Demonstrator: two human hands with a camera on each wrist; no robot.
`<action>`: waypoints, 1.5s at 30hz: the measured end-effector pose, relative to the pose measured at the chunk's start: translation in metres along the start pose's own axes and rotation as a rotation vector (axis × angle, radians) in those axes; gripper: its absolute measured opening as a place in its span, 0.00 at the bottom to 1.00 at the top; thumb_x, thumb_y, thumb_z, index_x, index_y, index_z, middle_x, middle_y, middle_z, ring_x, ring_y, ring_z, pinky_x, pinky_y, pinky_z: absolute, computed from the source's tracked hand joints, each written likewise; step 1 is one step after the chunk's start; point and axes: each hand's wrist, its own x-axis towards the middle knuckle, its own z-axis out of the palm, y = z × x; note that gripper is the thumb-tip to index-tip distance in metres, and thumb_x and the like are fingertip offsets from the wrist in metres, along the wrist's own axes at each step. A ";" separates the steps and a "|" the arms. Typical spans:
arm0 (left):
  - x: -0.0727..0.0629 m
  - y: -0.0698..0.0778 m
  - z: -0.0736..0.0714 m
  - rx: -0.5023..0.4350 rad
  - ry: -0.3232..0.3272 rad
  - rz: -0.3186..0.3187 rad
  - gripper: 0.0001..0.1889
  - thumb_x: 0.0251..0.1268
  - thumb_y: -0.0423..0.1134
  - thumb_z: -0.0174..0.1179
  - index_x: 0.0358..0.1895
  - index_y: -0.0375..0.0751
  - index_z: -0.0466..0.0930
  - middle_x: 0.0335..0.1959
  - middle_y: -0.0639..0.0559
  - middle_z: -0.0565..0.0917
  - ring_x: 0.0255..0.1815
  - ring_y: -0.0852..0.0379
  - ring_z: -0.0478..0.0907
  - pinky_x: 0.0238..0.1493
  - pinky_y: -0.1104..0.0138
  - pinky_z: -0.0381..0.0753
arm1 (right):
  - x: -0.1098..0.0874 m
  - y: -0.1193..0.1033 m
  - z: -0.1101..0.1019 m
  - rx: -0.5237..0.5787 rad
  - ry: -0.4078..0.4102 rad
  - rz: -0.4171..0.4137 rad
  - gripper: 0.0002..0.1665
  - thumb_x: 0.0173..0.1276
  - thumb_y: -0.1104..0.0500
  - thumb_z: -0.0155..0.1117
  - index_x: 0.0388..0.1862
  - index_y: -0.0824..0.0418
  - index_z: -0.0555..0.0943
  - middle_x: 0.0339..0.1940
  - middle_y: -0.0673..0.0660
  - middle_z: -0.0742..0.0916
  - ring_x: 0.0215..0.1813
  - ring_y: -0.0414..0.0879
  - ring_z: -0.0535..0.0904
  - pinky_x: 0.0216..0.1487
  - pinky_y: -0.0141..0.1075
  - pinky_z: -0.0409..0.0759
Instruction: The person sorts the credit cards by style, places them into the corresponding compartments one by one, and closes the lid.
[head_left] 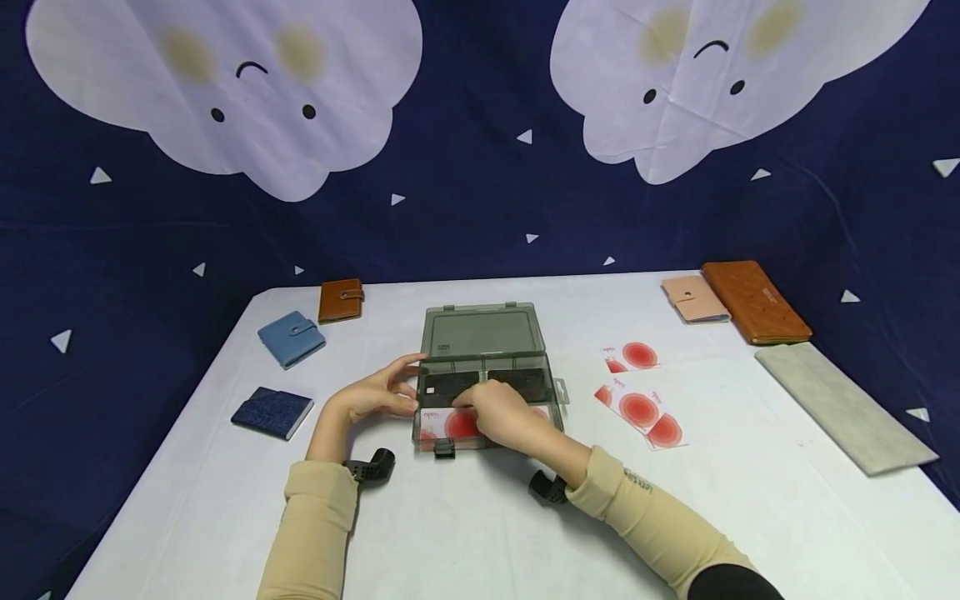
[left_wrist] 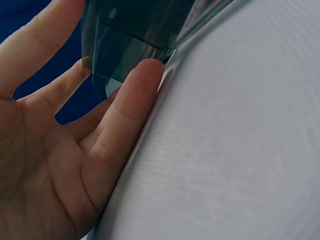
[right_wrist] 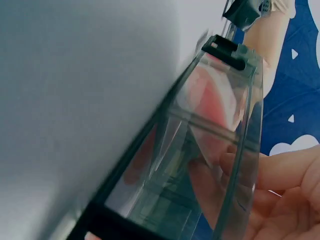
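In the head view a translucent grey-green plastic storage box stands mid-table, its lid swung back. Red-and-white cards lie in its front part, and a dark flat piece sits in each rear compartment. My left hand holds the box's left end, thumb along the side wall and a finger at the back corner. My right hand reaches over the front compartments. Through the clear wall in the right wrist view, its fingertips pinch a tilted red-and-white card.
Several red-and-white cards lie right of the box. Farther right are a pink card holder, a brown wallet and a long grey case. Blue, brown and navy small wallets lie at the left.
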 end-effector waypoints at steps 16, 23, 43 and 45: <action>0.000 0.000 0.001 -0.003 0.001 -0.004 0.48 0.52 0.25 0.63 0.73 0.48 0.44 0.70 0.37 0.48 0.44 0.56 0.72 0.42 0.63 0.77 | -0.015 0.014 -0.014 0.023 0.094 -0.091 0.29 0.55 0.79 0.53 0.50 0.56 0.82 0.48 0.54 0.84 0.37 0.46 0.79 0.22 0.30 0.63; 0.000 0.000 0.001 0.016 0.011 -0.006 0.48 0.52 0.26 0.63 0.73 0.48 0.44 0.70 0.37 0.48 0.44 0.56 0.71 0.42 0.64 0.77 | -0.026 0.065 -0.049 0.153 0.278 -0.049 0.24 0.53 0.79 0.55 0.46 0.62 0.82 0.44 0.56 0.86 0.44 0.51 0.81 0.44 0.42 0.78; 0.000 -0.002 0.000 0.012 0.012 -0.009 0.48 0.52 0.26 0.63 0.73 0.48 0.44 0.70 0.37 0.49 0.44 0.56 0.72 0.42 0.64 0.77 | -0.050 0.237 -0.085 0.292 0.017 0.119 0.33 0.46 0.73 0.67 0.56 0.71 0.73 0.56 0.73 0.75 0.55 0.67 0.68 0.55 0.57 0.68; 0.000 -0.001 0.000 0.011 0.012 -0.009 0.48 0.52 0.26 0.63 0.73 0.48 0.44 0.70 0.37 0.49 0.43 0.56 0.72 0.42 0.64 0.77 | -0.050 0.244 -0.086 0.271 0.002 0.143 0.34 0.44 0.73 0.68 0.55 0.71 0.73 0.56 0.73 0.75 0.54 0.66 0.68 0.55 0.57 0.67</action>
